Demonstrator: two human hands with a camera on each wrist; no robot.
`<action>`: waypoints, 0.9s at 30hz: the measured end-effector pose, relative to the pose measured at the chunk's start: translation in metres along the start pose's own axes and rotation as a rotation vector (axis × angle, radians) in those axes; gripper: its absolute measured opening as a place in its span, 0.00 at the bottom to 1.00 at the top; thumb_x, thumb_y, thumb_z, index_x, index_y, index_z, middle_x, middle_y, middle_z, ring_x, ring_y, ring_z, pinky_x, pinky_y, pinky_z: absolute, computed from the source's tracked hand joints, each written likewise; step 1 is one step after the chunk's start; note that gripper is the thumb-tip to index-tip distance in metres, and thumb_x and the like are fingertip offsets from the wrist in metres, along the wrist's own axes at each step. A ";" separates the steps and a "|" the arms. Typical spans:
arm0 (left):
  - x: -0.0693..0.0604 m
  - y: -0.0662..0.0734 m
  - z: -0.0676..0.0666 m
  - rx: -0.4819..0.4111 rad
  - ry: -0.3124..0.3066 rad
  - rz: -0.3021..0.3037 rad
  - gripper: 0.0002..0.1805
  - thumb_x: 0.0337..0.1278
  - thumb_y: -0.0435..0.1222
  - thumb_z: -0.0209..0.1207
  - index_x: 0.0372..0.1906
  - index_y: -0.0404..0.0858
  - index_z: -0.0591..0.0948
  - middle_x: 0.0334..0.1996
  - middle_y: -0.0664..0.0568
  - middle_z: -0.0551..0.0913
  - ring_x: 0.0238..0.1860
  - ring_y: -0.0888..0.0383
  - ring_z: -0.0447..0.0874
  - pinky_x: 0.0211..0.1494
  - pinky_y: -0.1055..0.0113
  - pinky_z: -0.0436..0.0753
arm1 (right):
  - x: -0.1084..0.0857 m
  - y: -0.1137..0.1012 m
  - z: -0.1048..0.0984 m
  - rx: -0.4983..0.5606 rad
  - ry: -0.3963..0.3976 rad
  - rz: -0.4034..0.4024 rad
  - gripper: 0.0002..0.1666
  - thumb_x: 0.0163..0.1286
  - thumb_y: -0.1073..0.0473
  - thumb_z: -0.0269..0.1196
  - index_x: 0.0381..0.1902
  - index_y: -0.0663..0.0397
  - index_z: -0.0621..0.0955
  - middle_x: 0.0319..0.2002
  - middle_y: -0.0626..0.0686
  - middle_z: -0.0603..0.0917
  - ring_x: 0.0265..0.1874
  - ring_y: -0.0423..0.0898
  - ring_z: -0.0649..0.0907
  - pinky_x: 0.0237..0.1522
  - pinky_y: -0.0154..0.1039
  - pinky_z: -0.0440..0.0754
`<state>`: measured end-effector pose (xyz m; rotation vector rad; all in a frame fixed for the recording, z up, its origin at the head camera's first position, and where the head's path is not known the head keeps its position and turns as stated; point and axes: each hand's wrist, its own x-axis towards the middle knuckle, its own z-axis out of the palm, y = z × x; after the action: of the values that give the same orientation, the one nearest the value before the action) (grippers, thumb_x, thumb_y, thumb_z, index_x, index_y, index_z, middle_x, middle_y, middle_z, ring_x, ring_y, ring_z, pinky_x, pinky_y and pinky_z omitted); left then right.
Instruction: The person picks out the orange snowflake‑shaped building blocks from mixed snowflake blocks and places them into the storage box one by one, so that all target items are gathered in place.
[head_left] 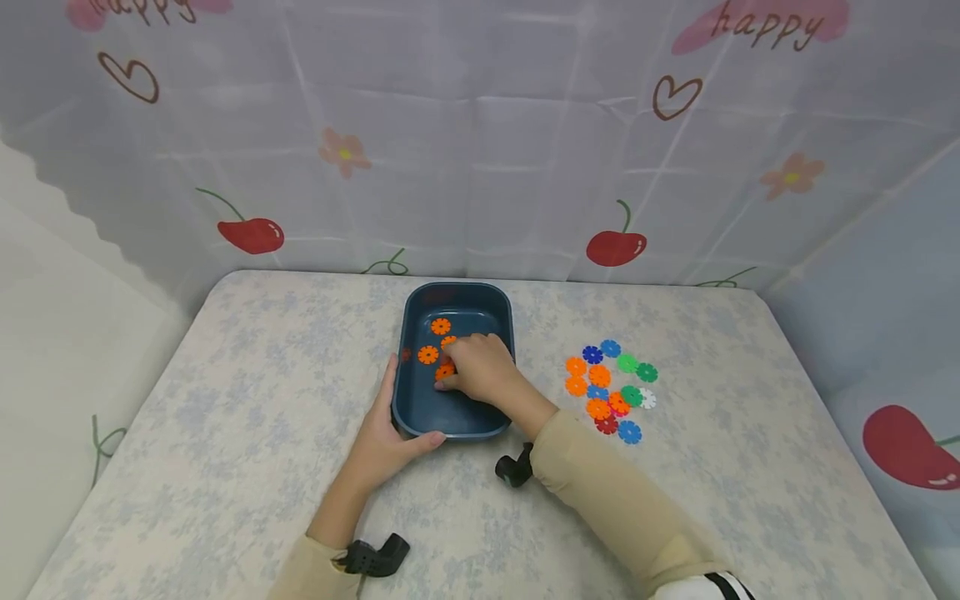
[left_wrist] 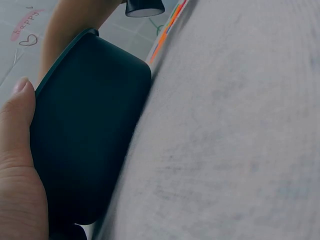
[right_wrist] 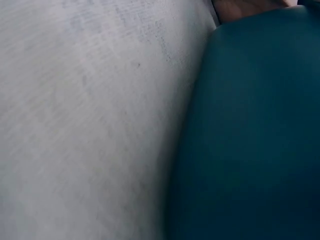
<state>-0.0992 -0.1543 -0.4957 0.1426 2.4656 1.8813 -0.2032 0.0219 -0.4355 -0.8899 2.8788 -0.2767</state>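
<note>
A dark blue rectangular tray [head_left: 450, 417] lies on the table, and its outer wall [left_wrist: 95, 120] fills much of the left wrist view. My left hand [head_left: 382, 437] grips the tray's near left corner, thumb along the near edge and fingers against the left side. Inside the tray, my right hand [head_left: 480, 367] has its fingers curled down and pinches an orange notched plastic disc [head_left: 444, 372] between thumb and fingers. More orange discs [head_left: 428, 355] lie flat by the fingertips. In the right wrist view the tray wall [right_wrist: 250, 130] hides the right hand's fingers.
To the right of the tray, several loose notched discs [head_left: 598, 377] in orange, blue, green, red and white lie in a cluster. The patterned tabletop [head_left: 247, 400] meets a printed curtain [head_left: 510, 167] at the back. Black cameras [head_left: 375, 557] sit on both wrists.
</note>
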 end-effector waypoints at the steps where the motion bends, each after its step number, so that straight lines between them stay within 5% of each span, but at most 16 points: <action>1: 0.000 0.000 0.000 -0.001 0.000 0.004 0.68 0.45 0.41 0.76 0.80 0.61 0.37 0.80 0.62 0.42 0.80 0.53 0.44 0.77 0.39 0.55 | 0.001 -0.001 0.001 0.007 0.004 -0.001 0.21 0.58 0.36 0.71 0.39 0.44 0.86 0.31 0.43 0.86 0.31 0.44 0.81 0.40 0.43 0.79; 14: 0.000 0.000 -0.001 0.012 0.000 0.005 0.67 0.45 0.41 0.76 0.77 0.69 0.37 0.80 0.62 0.41 0.80 0.53 0.44 0.77 0.40 0.57 | 0.006 -0.003 0.008 0.097 0.011 0.033 0.22 0.58 0.39 0.72 0.43 0.46 0.87 0.39 0.45 0.86 0.35 0.42 0.82 0.38 0.40 0.80; 27: 0.000 0.000 -0.001 0.031 0.009 0.006 0.68 0.45 0.41 0.76 0.80 0.59 0.38 0.80 0.62 0.42 0.80 0.53 0.43 0.77 0.39 0.55 | 0.006 -0.003 0.007 0.181 -0.055 0.035 0.21 0.61 0.44 0.72 0.51 0.39 0.88 0.47 0.44 0.84 0.42 0.42 0.82 0.44 0.41 0.82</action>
<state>-0.0993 -0.1553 -0.4958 0.1424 2.5036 1.8509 -0.2057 0.0151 -0.4424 -0.8018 2.7621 -0.4929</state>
